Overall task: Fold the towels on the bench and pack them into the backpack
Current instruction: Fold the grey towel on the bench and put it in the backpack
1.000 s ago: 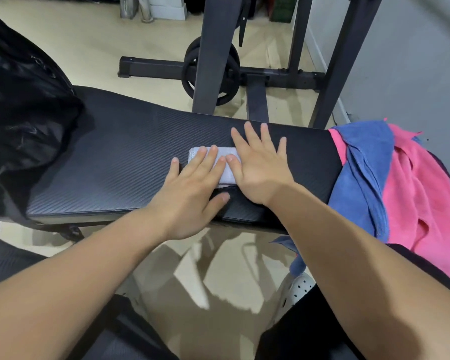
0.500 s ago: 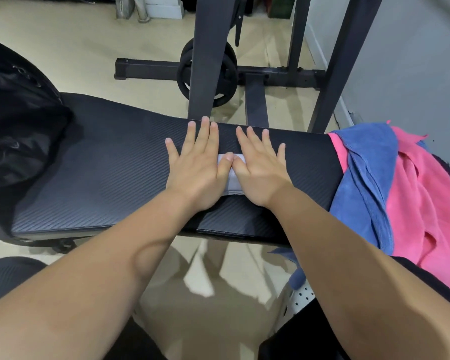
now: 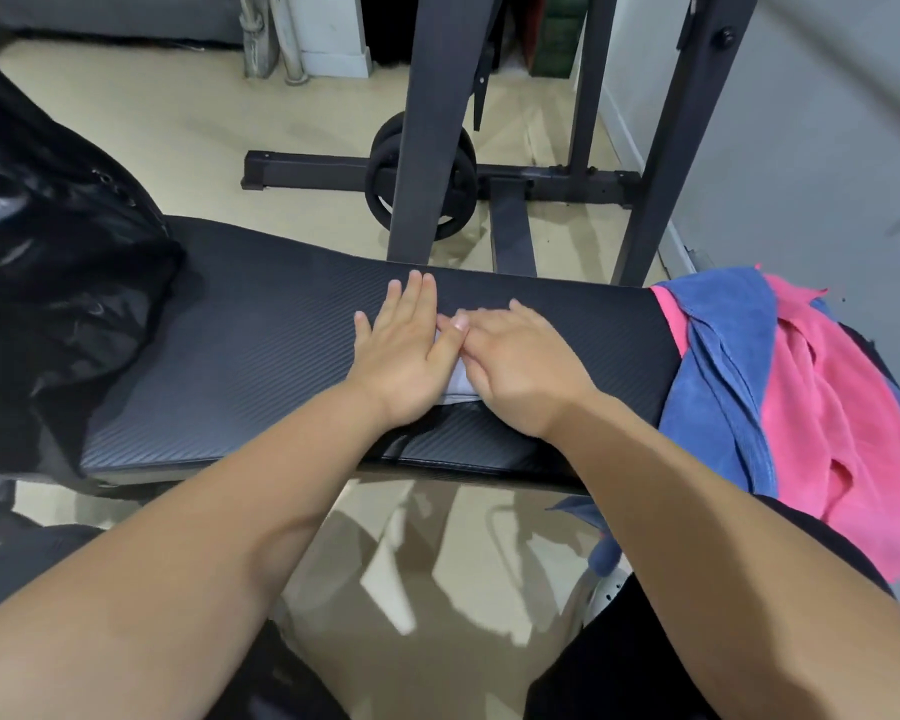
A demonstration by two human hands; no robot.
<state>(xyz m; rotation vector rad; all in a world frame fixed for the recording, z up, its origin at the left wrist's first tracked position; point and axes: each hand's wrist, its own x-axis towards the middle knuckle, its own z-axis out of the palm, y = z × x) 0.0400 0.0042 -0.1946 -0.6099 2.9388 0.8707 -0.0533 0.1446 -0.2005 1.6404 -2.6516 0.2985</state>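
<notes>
A small folded white towel (image 3: 459, 388) lies on the black padded bench (image 3: 261, 356), mostly hidden under my two hands. My left hand (image 3: 405, 356) presses flat on its left part with straight fingers. Beside it, my right hand (image 3: 521, 372) covers the right part, its fingers bent and curling over the towel's far edge. A blue towel (image 3: 718, 366) and a pink towel (image 3: 827, 407) lie heaped and unfolded on the bench's right end. The black backpack (image 3: 58, 283) sits on the bench's left end.
Dark rack uprights (image 3: 427, 127) stand just behind the bench, with a weight plate (image 3: 421, 176) on the floor frame. A grey wall runs along the right. My legs in dark clothes are below the bench's near edge.
My left hand slid from the towel's near left up onto it and lies flat. My right hand, flat before, has turned inward with its fingers bent over the towel.
</notes>
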